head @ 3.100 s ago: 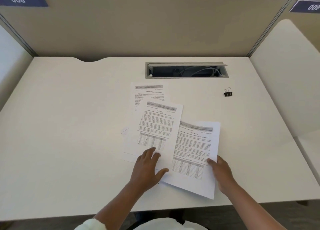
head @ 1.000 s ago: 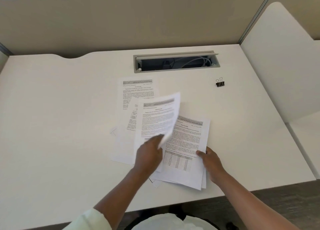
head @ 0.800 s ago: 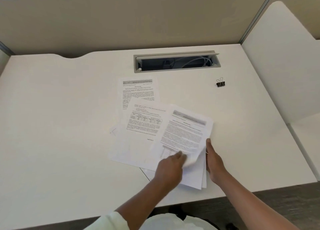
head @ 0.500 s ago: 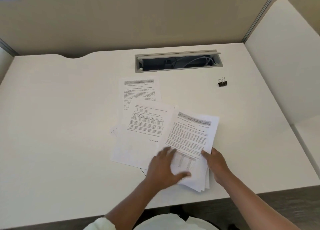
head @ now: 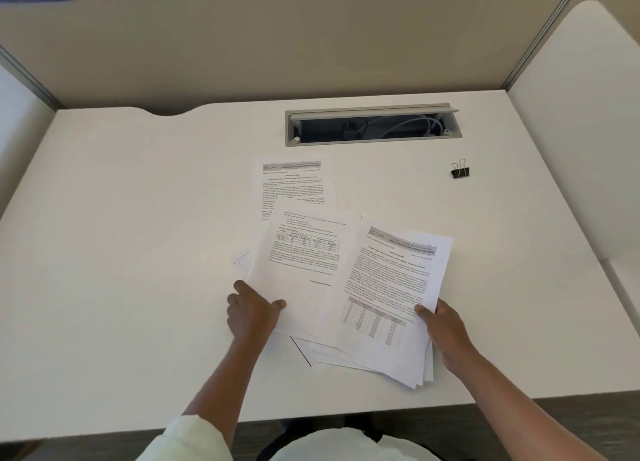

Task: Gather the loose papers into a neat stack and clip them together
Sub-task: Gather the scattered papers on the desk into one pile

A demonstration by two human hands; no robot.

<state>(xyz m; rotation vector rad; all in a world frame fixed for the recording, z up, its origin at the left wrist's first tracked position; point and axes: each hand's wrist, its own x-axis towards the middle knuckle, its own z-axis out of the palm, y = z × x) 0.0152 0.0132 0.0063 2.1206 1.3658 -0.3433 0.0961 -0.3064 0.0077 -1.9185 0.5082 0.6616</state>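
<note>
On the white counter point(head: 138, 252) the printed papers lie fanned out rather than squared. The right-hand pile point(head: 391, 304) holds several sheets, their lower edges stepped and uneven near the front edge of the counter; its top page carries a grey header bar, text and a table. To its left a middle sheet point(head: 304, 263) (text, a small table and a signature line) lies tilted and partly tucked under that pile. Farther back, a third sheet point(head: 294, 183) lies flat, its lower part covered by the middle sheet.

The left hand point(head: 251, 316) rests at the lower left edge of the middle sheet, thumb on top of the paper and fingers point(head: 242, 289) curled at the edge, pinching it; how far they reach under the page cannot be told. The right hand point(head: 445, 332) grips the right side of the pile, thumb pressed on the top page and the other fingers hidden beneath the sheets.

A black binder clip point(head: 460, 171) stands alone toward the back right of the counter, well apart from the papers, below the right end of the open grey cable tray point(head: 372, 128).
</note>
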